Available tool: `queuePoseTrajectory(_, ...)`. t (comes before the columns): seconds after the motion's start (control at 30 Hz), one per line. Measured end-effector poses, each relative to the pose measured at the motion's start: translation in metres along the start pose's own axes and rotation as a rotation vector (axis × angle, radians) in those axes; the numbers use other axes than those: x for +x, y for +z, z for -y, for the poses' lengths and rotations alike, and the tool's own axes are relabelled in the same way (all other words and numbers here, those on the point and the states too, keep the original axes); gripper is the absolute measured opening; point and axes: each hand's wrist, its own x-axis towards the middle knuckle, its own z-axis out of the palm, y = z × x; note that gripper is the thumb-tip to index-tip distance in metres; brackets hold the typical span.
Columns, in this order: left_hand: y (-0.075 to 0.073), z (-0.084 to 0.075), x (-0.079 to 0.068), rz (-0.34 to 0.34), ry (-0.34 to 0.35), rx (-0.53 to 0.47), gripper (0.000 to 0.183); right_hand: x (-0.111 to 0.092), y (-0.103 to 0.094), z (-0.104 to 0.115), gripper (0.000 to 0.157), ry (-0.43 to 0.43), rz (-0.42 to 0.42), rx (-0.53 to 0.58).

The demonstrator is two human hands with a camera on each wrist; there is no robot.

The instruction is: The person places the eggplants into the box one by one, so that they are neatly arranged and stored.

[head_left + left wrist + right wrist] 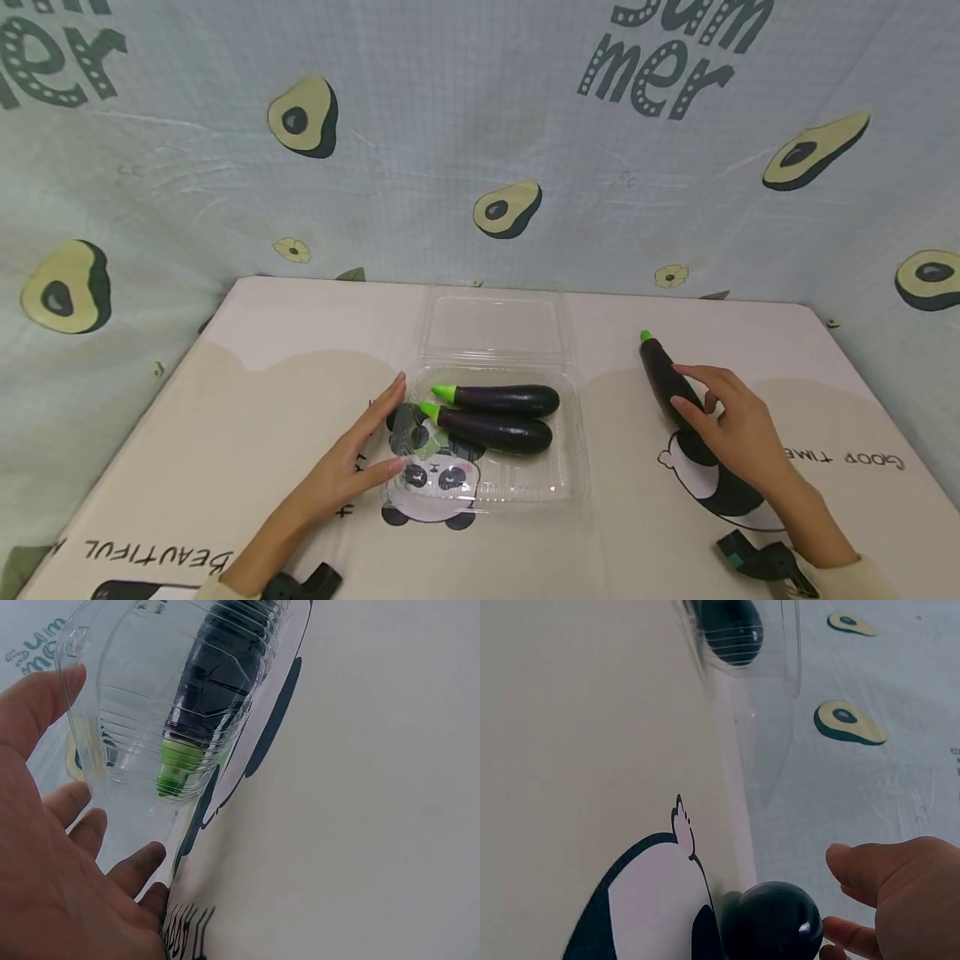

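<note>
In the head view, a clear plastic clamshell box (517,487) lies with its lid folded back. Two dark purple eggplants with green stem ends lie in it, a rear eggplant (510,400) and a front eggplant (498,432). My left hand (348,467) is at the box's left edge, thumb and fingers spread; the left wrist view has its thumb (71,686) at the clear rim. A third eggplant (663,375) lies on the table to the right. My right hand (731,425) is over it; its thumb (855,866) appears apart from the eggplant in the right wrist view.
The pale table cover (285,400) carries printed pandas and lettering. The transparent lid (495,325) lies towards the far table edge. An avocado-print curtain (420,125) hangs behind and at both sides. Black devices are strapped at both wrists.
</note>
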Motion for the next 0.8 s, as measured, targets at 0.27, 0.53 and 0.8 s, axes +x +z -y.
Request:
queuePoseTrajectory(0.27, 0.0002, -0.0006, 0.0002, 0.002, -0.004, -0.007, 0.080, -0.0024, 0.0001, -0.0026, 0.051, 0.026, 0.016, -0.022)
queuePoseTrajectory(0.53, 0.0004, 0.0005, -0.0019, -0.012, 0.006, 0.000, 0.079, -0.0036, 0.0028, -0.0044, 0.052, 0.060, 0.066, -0.036)
queuePoseTrajectory(0.8, -0.0005, 0.0000, -0.0010, 0.000, 0.014, 0.001, 0.079, -0.0059, 0.0042, -0.0029, 0.054, 0.112, 0.119, -0.053)
